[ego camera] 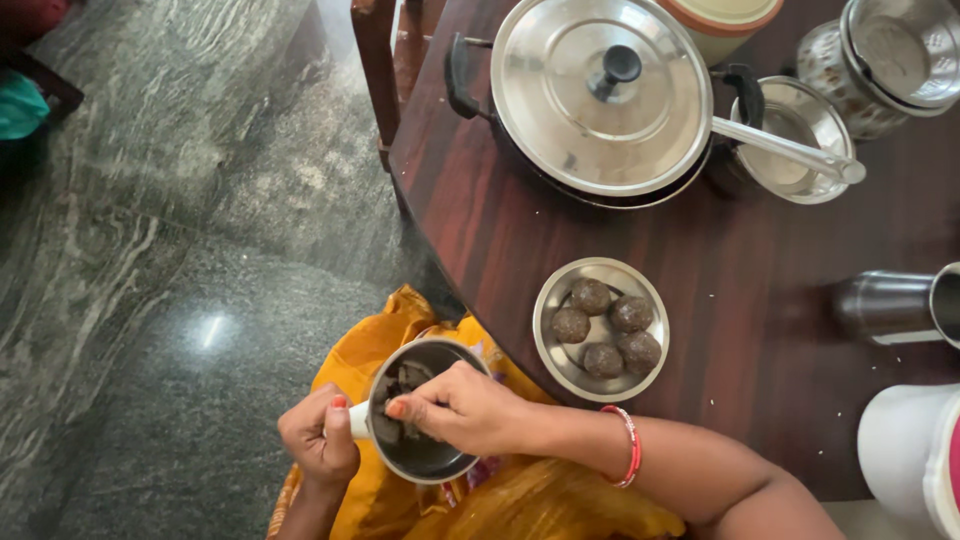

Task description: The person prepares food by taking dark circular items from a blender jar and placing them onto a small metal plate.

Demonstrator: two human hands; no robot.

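My left hand (318, 438) grips the white handle of a steel grinder jar (440, 458) held over my lap. My right hand (462, 408) reaches into the jar, fingers bent down onto the dark mixture (400, 378) inside; a red bangle circles that wrist. Whether the fingers hold any mixture is hidden. Just to the right, near the table's edge, a steel bowl (556, 340) holds several dark round balls (592, 296).
On the dark wooden table (760, 300) stand a lidded black pan (600, 95), a small steel bowl with a spoon (795, 150), a lidded jar (880, 70), a steel tumbler (890, 305) and a white appliance (910, 450). Yellow cloth (380, 350) covers my lap. Grey stone floor (150, 250) lies left.
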